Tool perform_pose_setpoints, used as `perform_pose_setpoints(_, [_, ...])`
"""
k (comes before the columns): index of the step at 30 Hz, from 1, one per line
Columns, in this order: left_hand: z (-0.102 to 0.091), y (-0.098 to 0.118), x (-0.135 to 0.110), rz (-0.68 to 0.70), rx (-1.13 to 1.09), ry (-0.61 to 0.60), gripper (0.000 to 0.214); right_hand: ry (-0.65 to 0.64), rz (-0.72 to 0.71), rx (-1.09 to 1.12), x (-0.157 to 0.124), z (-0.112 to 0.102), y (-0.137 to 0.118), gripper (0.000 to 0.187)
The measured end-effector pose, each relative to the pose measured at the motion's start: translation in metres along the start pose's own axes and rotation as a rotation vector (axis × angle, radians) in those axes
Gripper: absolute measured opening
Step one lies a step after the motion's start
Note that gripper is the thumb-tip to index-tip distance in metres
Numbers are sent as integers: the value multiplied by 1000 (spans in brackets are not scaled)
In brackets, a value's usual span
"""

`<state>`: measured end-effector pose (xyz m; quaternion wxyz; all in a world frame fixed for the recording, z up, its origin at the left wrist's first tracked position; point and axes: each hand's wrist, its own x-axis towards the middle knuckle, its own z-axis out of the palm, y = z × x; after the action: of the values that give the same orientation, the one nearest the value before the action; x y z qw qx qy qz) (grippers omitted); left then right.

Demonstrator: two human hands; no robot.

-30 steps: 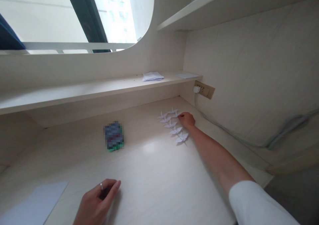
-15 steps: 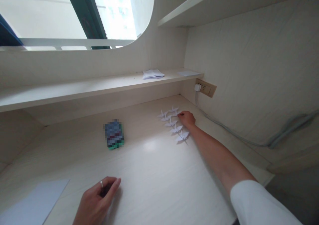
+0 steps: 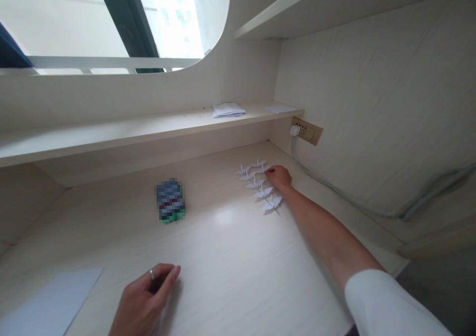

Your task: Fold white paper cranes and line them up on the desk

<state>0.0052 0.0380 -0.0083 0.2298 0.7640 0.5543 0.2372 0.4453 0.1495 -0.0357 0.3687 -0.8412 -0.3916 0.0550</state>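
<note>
My right hand (image 3: 278,177) reaches to the back right of the desk, its fingers pinching the edge of a white folded paper crane (image 3: 262,170). Several more paper cranes sit close together just left of that hand and wrist, among them one at the front (image 3: 272,203) and one at the far left of the group (image 3: 243,170). Near the front of the desk rests my left hand (image 3: 148,296), a ring on one finger. Its fingers are curled in with the thumb against them, and nothing shows between them.
A blurred blue and green packet (image 3: 170,200) lies mid-desk. A white paper sheet (image 3: 52,301) is at the front left. Folded papers (image 3: 228,110) rest on the low shelf (image 3: 148,128). A cable (image 3: 342,199) runs from the wall socket (image 3: 308,131) along the right wall.
</note>
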Motion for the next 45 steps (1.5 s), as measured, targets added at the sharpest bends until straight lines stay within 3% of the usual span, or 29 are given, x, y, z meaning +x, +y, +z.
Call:
perform_pose_setpoints(6, [4,-10,2,42,-12,4,38,65,-58,130,-11,-22,0,19])
perform_pose_setpoints(10, [6,-9,3,49,-57,22,34,157,-119,256,-63,-40,-19,36])
perform_pose_setpoints(13, [9,0,1,6,-153,47,32,16,-246,355,-128,-34,-46,36])
perform_pose_setpoints(17, [15,4,-2,-108,-388,126,29,-313,-410,413,-207,-10,-75,28])
perform_pose_setpoints(21, [7,-16,-10,-208,-369,218,30,-446,-427,312,-249,14,-89,27])
perform_pose_setpoints(24, [-21,-42,-27,-261,-279,272,29,-409,-450,115,-259,19,-92,27])
perform_pose_setpoints(27, [-64,-75,-44,-341,-111,356,21,-406,-479,28,-263,16,-92,27])
perform_pose_setpoints(31, [-107,-116,-51,-482,126,412,34,-404,-491,-3,-265,14,-90,27])
perform_pose_setpoints(36, [-110,-141,-45,-560,274,357,53,-401,-534,20,-264,17,-86,27])
perform_pose_setpoints(41, [-100,-144,-41,-604,325,343,55,-399,-543,80,-262,18,-83,27])
perform_pose_setpoints(45, [-103,-144,-41,-603,324,333,56,-412,-556,87,-261,19,-81,27])
